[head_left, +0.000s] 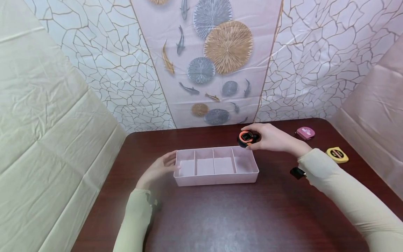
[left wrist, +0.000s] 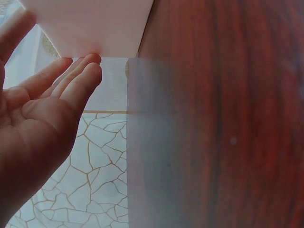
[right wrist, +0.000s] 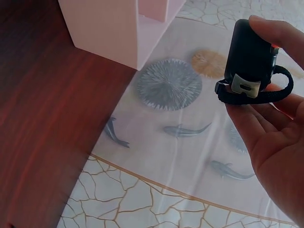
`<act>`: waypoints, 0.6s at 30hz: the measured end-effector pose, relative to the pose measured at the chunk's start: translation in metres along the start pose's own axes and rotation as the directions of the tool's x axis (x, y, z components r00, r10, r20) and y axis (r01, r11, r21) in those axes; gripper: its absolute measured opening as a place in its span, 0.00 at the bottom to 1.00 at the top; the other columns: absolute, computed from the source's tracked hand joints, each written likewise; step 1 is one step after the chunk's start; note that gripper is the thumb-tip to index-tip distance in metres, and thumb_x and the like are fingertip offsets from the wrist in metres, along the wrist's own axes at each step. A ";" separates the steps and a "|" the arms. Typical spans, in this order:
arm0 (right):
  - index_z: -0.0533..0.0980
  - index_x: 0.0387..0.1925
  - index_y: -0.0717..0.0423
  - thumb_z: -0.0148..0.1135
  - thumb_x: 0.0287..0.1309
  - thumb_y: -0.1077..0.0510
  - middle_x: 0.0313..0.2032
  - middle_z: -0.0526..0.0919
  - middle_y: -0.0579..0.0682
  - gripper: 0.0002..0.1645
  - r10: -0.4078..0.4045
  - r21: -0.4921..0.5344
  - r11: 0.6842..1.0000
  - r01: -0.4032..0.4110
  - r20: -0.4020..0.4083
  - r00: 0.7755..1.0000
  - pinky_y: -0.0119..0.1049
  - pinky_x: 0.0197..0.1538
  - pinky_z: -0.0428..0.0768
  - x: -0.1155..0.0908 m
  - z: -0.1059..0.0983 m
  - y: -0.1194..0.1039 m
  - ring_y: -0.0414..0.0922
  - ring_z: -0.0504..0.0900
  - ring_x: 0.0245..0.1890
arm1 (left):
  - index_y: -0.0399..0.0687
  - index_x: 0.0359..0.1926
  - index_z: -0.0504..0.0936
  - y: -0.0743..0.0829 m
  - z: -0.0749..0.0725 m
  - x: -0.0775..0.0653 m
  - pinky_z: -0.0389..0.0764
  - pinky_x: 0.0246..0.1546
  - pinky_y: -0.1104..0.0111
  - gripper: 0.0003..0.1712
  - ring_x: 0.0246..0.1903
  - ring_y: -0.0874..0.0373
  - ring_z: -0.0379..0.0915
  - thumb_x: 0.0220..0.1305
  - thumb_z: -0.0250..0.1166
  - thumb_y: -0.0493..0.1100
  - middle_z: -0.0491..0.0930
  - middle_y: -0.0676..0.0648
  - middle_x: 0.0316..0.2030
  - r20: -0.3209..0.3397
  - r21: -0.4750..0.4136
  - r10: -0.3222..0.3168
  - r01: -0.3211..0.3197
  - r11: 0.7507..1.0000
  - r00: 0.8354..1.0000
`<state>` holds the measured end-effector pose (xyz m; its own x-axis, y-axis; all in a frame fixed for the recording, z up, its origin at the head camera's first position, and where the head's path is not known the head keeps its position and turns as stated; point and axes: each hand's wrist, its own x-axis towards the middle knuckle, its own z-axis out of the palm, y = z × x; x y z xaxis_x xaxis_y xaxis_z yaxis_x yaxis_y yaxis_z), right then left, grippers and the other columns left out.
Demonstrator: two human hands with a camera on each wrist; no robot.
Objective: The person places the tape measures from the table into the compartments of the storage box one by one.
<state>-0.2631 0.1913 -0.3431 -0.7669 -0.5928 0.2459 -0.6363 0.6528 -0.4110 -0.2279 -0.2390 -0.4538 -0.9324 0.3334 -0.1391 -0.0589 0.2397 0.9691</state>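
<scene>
A pale pink tray (head_left: 217,180) with several compartments in a row stands on the table. My right hand (head_left: 269,137) holds a black and orange tape measure (head_left: 245,137) between thumb and fingers, raised over the tray's back right corner. In the right wrist view, the tape measure (right wrist: 250,54) shows its black side, a metal end hook and a looped black wrist strap (right wrist: 285,78). At the tray's left end is my left hand (head_left: 158,169), its fingers extended. The left wrist view shows those fingertips (left wrist: 92,64) right at the tray's end wall (left wrist: 104,28).
To the right on the dark wood table (head_left: 201,217) lie a pink tape measure (head_left: 305,133) and, nearer, a yellow one (head_left: 337,154). Patterned cloth (head_left: 226,94) hangs behind the table's far edge, with plain cloth walls (head_left: 56,140) at both sides.
</scene>
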 end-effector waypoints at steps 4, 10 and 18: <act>0.74 0.54 0.47 0.74 0.38 0.51 0.45 0.78 0.42 0.36 -0.017 0.008 1.000 0.017 0.007 1.000 0.37 0.44 0.74 -0.001 0.006 0.003 0.38 0.76 0.39 | 0.47 0.70 0.55 0.011 0.002 -0.005 0.64 0.59 0.62 0.42 0.64 0.53 0.57 0.57 0.66 0.36 0.59 0.46 0.66 0.024 -0.013 -0.002 0.002 1.000 1.000; 0.73 0.55 0.51 0.73 0.40 0.52 0.46 0.77 0.46 0.36 -0.055 0.008 0.998 0.055 0.037 0.998 0.39 0.46 0.73 -0.002 0.013 0.007 0.41 0.75 0.42 | 0.50 0.69 0.58 0.005 0.001 -0.002 0.64 0.59 0.62 0.41 0.63 0.55 0.58 0.56 0.67 0.37 0.62 0.48 0.65 -0.001 -0.004 0.003 -0.003 1.000 1.000; 0.72 0.55 0.53 0.72 0.40 0.53 0.47 0.77 0.47 0.36 -0.041 0.012 0.999 0.040 0.069 0.997 0.39 0.46 0.73 -0.005 0.021 0.011 0.41 0.75 0.42 | 0.56 0.67 0.61 -0.011 -0.001 0.005 0.66 0.58 0.63 0.40 0.62 0.59 0.61 0.55 0.69 0.41 0.64 0.53 0.63 -0.032 0.024 0.024 -0.023 0.999 0.999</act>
<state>-0.2646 0.1911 -0.3674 -0.7325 -0.6503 0.2011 -0.6657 0.6226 -0.4114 -0.2318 -0.2411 -0.4651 -0.9445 0.3096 -0.1097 -0.0290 0.2541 0.9667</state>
